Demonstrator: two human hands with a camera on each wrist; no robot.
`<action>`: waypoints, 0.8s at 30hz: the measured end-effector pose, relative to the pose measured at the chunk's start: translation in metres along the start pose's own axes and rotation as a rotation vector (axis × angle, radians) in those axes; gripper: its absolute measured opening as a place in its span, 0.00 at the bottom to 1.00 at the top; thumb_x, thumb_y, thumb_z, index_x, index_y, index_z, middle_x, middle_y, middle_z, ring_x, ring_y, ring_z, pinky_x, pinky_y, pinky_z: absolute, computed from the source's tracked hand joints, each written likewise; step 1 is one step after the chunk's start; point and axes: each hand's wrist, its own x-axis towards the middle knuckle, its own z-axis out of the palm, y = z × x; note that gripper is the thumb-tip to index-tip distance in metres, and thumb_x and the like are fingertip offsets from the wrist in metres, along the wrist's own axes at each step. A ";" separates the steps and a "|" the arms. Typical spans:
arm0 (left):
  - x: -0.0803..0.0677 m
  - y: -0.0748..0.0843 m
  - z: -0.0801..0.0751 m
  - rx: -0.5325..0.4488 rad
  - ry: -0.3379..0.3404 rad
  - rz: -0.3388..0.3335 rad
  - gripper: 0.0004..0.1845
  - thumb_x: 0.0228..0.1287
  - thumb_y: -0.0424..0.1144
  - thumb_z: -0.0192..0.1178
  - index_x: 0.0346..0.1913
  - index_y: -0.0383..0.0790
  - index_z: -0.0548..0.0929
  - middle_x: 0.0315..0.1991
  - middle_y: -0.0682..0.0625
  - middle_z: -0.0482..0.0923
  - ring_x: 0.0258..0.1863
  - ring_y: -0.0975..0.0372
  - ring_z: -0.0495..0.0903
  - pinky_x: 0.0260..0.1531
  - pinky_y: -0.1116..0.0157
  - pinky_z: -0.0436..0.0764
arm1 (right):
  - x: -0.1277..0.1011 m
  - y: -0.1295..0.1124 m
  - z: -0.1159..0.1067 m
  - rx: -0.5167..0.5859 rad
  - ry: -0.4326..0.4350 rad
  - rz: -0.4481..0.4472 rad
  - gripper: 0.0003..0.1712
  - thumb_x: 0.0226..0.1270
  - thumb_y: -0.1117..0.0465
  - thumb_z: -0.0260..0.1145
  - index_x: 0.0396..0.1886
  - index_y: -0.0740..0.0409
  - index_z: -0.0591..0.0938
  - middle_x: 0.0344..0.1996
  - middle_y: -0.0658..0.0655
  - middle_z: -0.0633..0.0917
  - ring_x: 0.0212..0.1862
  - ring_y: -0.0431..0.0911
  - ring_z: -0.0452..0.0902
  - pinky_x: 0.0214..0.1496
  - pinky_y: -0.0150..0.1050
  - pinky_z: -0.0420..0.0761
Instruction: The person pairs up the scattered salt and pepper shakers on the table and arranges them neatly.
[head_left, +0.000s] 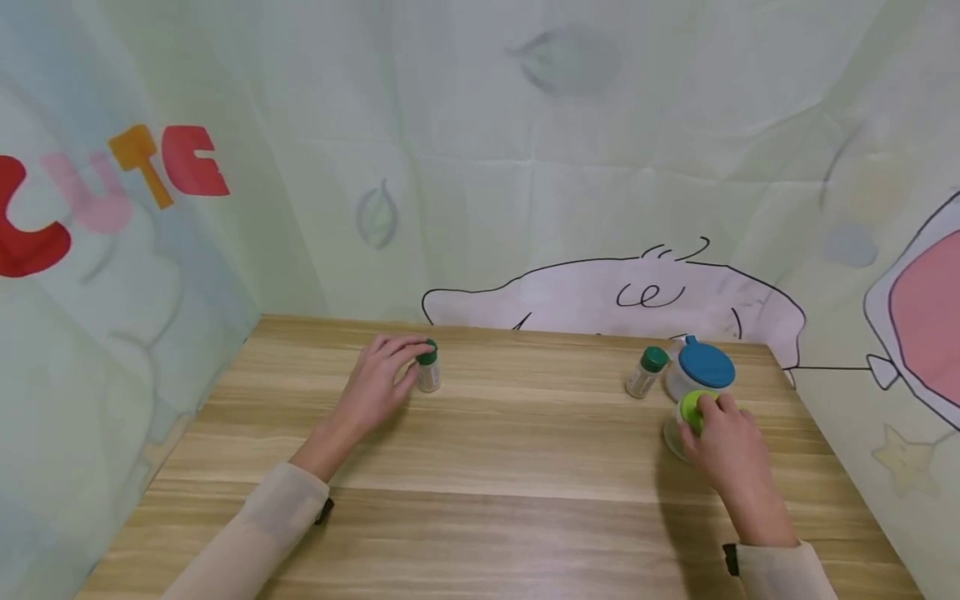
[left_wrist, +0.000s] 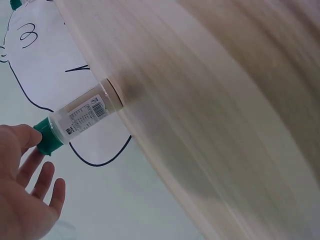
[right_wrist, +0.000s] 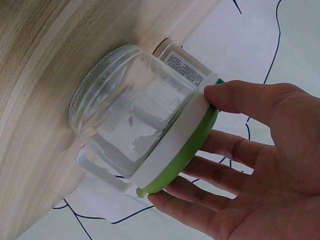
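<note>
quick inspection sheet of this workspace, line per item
surface: wooden table, light grain, no spills seen
job's things: small bottle with dark green cap upright, far left; glass jar with light green lid upright, far right
clutter: second green-capped bottle and a blue-lidded jar just behind the glass jar
hands: left hand touches the small bottle's cap with its fingers; right hand grips the glass jar's lid, fingers curled round its rim
cables: nothing seen
surroundings: pale green cartoon-print cloth hung behind and on both sides
</note>
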 end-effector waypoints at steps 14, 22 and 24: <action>0.000 0.003 0.002 0.049 -0.002 -0.024 0.17 0.69 0.31 0.70 0.60 0.38 0.87 0.56 0.39 0.81 0.54 0.45 0.76 0.54 0.45 0.76 | -0.001 0.000 0.000 0.005 -0.005 0.006 0.22 0.70 0.60 0.70 0.52 0.75 0.77 0.45 0.74 0.77 0.39 0.66 0.74 0.39 0.60 0.79; 0.005 -0.001 0.002 0.007 0.052 0.084 0.13 0.68 0.26 0.66 0.54 0.36 0.88 0.59 0.40 0.85 0.61 0.43 0.79 0.63 0.42 0.77 | 0.001 0.000 -0.001 0.000 -0.004 -0.002 0.23 0.70 0.60 0.70 0.53 0.75 0.77 0.46 0.75 0.77 0.39 0.67 0.74 0.39 0.61 0.79; 0.007 0.000 0.001 0.022 0.031 0.090 0.12 0.69 0.26 0.65 0.53 0.36 0.88 0.58 0.42 0.86 0.62 0.45 0.80 0.64 0.42 0.77 | 0.000 0.000 -0.001 0.000 -0.004 -0.002 0.23 0.70 0.60 0.70 0.53 0.75 0.77 0.46 0.75 0.77 0.39 0.67 0.74 0.40 0.61 0.79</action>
